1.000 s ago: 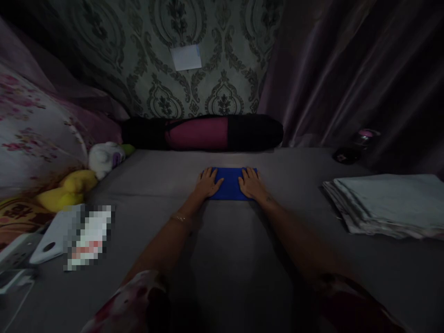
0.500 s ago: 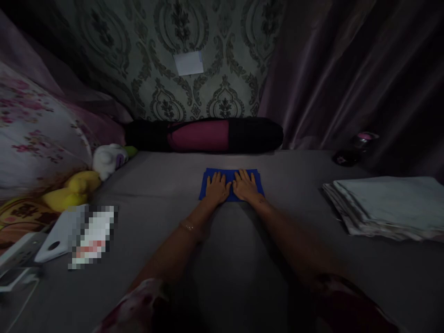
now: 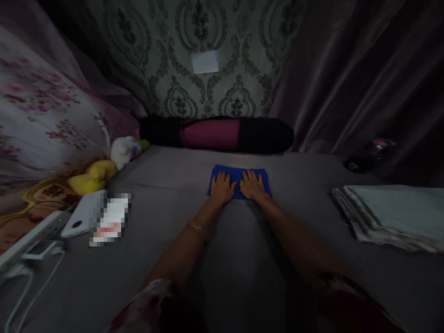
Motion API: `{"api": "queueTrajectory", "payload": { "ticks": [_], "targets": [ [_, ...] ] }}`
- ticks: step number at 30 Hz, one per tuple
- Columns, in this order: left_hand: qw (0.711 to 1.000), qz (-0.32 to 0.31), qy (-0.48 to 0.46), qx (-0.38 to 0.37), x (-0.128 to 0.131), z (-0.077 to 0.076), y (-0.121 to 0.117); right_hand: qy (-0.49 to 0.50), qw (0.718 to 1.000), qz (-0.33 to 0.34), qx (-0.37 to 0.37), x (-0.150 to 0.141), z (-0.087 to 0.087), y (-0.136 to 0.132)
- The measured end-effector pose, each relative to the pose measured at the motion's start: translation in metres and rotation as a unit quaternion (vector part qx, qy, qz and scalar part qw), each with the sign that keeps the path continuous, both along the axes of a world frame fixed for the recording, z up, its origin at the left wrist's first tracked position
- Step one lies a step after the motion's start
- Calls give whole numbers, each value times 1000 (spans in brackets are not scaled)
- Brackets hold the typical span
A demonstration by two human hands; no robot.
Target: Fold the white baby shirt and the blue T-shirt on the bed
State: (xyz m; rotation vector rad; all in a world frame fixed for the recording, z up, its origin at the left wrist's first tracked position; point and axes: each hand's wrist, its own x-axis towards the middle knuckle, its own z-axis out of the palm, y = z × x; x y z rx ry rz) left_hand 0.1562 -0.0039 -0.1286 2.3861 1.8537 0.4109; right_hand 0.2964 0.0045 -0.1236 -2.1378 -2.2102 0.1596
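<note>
A flat blue rectangle, which looks like folded cloth (image 3: 236, 175), lies on the grey sheet in front of me. My left hand (image 3: 222, 187) rests palm down on its left part, fingers stretched out. On its right part my right hand (image 3: 252, 185) lies flat too, fingers spread. A strip of blue shows between the two thumbs. Both palms hide much of the blue surface, and neither hand grips anything.
A long black and pink roll (image 3: 211, 134) lies along the wall. At right is a stack of folded pale cloths (image 3: 398, 208). Soft toys (image 3: 92, 178), a white box-like thing (image 3: 85, 212) and a power strip (image 3: 48, 226) with cables lie at left.
The camera view has turned slightly, so everything sits further right in the picture. Both hands stay flat on the blue cloth; the cloth looks the same.
</note>
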Motion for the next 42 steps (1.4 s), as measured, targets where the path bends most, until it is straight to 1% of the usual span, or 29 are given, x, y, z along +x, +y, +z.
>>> {"api": "queueTrajectory", "payload": {
  "ticks": [1, 3, 6, 10, 14, 18, 22, 24, 27, 30, 33, 36, 38, 42],
  "targets": [
    [1000, 14, -10, 2, -5, 1, -3, 4, 1000, -5, -5, -3, 3, 2],
    [998, 49, -30, 12, -17, 1, -9, 20, 1000, -7, 12, -13, 8, 6],
    [994, 82, -61, 24, -32, -3, -14, 55, 998, 3, 38, -33, 9, 10],
    [992, 77, -96, 40, -41, -9, -15, 52, 998, 2, 33, -48, -2, 11],
    [989, 80, -112, 44, -41, -10, -13, 40, 998, 3, 50, -48, -11, 10],
    [987, 81, -135, 47, -44, -12, -10, 36, 999, 3, 36, -46, -9, 10],
    [982, 73, -165, 62, -51, -15, -7, 34, 999, 2, 10, -47, -2, 13],
    [978, 81, -180, 73, -55, -16, -5, 41, 999, -9, -6, -53, 3, 15],
    [970, 105, -200, 89, -62, -17, -2, 53, 998, 2, 16, -69, 8, 20],
    [964, 131, -212, 88, -67, -18, 0, 67, 996, 33, 39, -87, 5, 24],
    [964, 140, -213, 78, -71, -20, 1, 72, 996, 35, 24, -96, -3, 27],
    [964, 136, -213, 76, -72, -20, 0, 72, 997, 33, 17, -97, -9, 29],
    [964, 136, -214, 75, -72, -19, -1, 70, 997, 32, 14, -96, -9, 29],
    [960, 144, -230, 74, -71, -20, -1, 65, 997, 29, -11, -96, -3, 31]
  ]
}}
